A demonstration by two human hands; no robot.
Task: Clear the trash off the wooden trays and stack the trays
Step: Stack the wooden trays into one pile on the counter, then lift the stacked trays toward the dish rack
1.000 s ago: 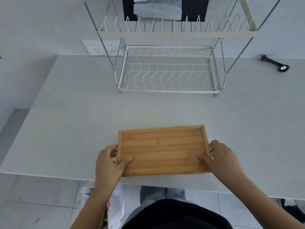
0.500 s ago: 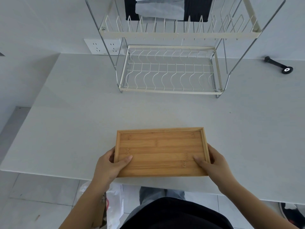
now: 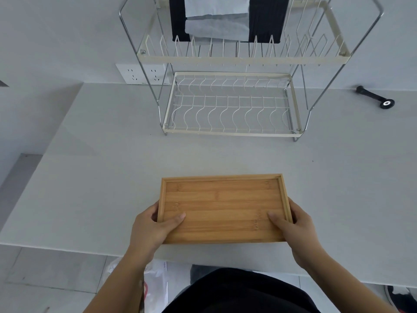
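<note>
A bare wooden tray (image 3: 223, 199) with a raised rim lies at the near edge of the grey counter (image 3: 90, 177), nothing on it. My left hand (image 3: 151, 227) grips its left short side, thumb resting on the tray floor. At the opposite short side my right hand (image 3: 297, 227) holds it the same way, thumb inside the rim. I cannot tell whether another tray lies beneath it.
A two-tier wire dish rack (image 3: 230, 105) stands at the back of the counter. A black handle-like tool (image 3: 375, 98) lies at the far right. A wall socket (image 3: 142, 73) sits behind the rack. A plastic bag (image 3: 155, 288) is on the floor below the counter edge.
Both hands keep hold of the tray; it has shifted only slightly on the counter, and the view has tilted a little.
</note>
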